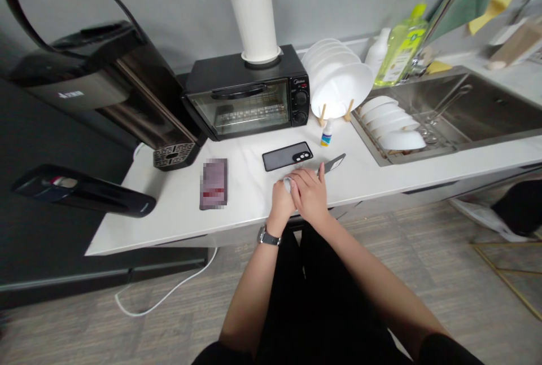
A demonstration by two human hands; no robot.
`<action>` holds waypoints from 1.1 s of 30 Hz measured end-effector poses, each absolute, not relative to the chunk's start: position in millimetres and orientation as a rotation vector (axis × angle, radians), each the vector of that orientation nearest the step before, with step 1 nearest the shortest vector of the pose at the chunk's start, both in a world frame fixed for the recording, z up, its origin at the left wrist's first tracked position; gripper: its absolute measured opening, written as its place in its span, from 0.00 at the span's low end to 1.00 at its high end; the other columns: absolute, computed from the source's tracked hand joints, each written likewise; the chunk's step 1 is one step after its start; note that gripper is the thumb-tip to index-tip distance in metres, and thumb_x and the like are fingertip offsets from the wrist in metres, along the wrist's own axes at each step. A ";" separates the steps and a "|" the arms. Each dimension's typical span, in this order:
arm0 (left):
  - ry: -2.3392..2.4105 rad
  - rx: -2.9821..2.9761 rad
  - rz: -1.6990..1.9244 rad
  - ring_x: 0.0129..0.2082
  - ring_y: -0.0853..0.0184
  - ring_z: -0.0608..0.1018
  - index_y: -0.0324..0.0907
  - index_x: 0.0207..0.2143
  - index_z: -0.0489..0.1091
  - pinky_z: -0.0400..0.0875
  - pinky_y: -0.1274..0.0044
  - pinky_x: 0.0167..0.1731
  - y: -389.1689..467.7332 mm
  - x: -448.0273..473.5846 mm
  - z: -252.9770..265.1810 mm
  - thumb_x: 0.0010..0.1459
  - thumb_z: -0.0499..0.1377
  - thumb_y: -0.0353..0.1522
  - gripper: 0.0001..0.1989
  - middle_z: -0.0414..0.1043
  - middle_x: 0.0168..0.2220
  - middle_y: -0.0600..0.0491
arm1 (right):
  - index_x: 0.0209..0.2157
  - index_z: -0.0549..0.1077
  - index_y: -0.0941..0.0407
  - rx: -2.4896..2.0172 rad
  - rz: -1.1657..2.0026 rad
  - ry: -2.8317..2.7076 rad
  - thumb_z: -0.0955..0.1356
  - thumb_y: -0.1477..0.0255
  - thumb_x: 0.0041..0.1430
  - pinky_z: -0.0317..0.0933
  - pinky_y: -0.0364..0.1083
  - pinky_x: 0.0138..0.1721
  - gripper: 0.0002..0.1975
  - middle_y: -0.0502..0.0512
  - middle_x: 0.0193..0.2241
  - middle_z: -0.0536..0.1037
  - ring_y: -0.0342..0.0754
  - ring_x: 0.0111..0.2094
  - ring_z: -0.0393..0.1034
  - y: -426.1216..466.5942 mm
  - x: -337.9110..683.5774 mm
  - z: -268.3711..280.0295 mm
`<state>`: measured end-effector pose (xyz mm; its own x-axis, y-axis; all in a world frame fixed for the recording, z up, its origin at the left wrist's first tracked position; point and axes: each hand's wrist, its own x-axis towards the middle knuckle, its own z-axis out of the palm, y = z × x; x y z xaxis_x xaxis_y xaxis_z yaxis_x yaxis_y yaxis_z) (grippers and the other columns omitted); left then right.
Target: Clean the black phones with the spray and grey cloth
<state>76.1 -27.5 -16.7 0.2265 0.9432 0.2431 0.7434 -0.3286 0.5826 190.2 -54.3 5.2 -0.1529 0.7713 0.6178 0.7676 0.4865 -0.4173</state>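
Note:
My hands are together just over the counter's front edge. My left hand (282, 201), with a watch (268, 236) on its wrist, is mostly covered at the fingers. Across it lies my right hand (310, 191), fingers bent and pressed together. A bit of something whitish (288, 184) shows between them; its kind is unclear. Beside the right hand's outer finger, a thin grey flat piece with a white patch (336, 164) sticks out. A phone in a black-edged case (282, 157) lies camera side up beyond the hands. Behind the grey piece stands a small spray bottle (326, 133).
On the left are a blurred-out flat item (214, 184), a dark cylindrical device (101, 193) and a tall black drinks machine (127, 88). A toaster oven (249, 97) carries a white utensil holder (256, 23). Racked plates (339, 80) and a sink (478, 108) with bowls (393, 122) stand right.

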 end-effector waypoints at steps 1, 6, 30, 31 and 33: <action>1.562 2.171 0.805 0.33 0.60 0.82 0.36 0.34 0.78 0.69 0.74 0.34 -27.0 75.5 -18.3 0.62 0.59 0.24 0.07 0.83 0.34 0.43 | 0.49 0.78 0.50 -1.257 0.010 -1.933 0.59 0.70 0.76 0.29 0.65 0.76 0.16 0.53 0.47 0.83 0.53 0.55 0.73 -54.9 188.1 4.8; 1.564 2.174 0.794 0.31 0.61 0.82 0.38 0.32 0.79 0.69 0.74 0.33 -28.2 75.3 -17.4 0.61 0.59 0.23 0.08 0.82 0.31 0.44 | 0.53 0.77 0.52 -1.195 -0.020 -2.043 0.61 0.67 0.76 0.42 0.61 0.74 0.16 0.55 0.47 0.83 0.53 0.52 0.73 -45.6 209.3 0.7; 1.528 2.080 0.901 0.29 0.63 0.81 0.41 0.34 0.82 0.68 0.75 0.32 -34.8 79.0 -4.2 0.66 0.62 0.32 0.10 0.83 0.31 0.48 | 0.53 0.76 0.53 -1.349 -0.050 -1.879 0.57 0.71 0.76 0.34 0.70 0.75 0.18 0.56 0.53 0.82 0.57 0.67 0.65 -41.6 236.3 0.9; 1.549 2.097 0.872 0.29 0.62 0.81 0.40 0.31 0.81 0.68 0.75 0.32 -33.9 78.2 -5.7 0.65 0.61 0.29 0.10 0.83 0.30 0.47 | 0.53 0.76 0.53 -1.306 -0.021 -1.933 0.57 0.71 0.76 0.33 0.69 0.75 0.18 0.56 0.52 0.82 0.56 0.66 0.66 -47.3 225.7 2.0; 1.577 2.125 0.834 0.29 0.60 0.81 0.39 0.28 0.78 0.69 0.73 0.32 -31.9 76.3 -8.4 0.61 0.60 0.25 0.10 0.82 0.29 0.45 | 0.54 0.75 0.53 -1.234 0.008 -2.014 0.58 0.71 0.76 0.34 0.66 0.76 0.17 0.56 0.52 0.82 0.54 0.63 0.69 -54.7 209.6 3.6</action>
<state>76.3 -31.9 -8.4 0.2007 0.9495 0.2413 0.7339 -0.3089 0.6050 209.6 -54.7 3.6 -0.2440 0.7644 0.5967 0.7597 0.5331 -0.3724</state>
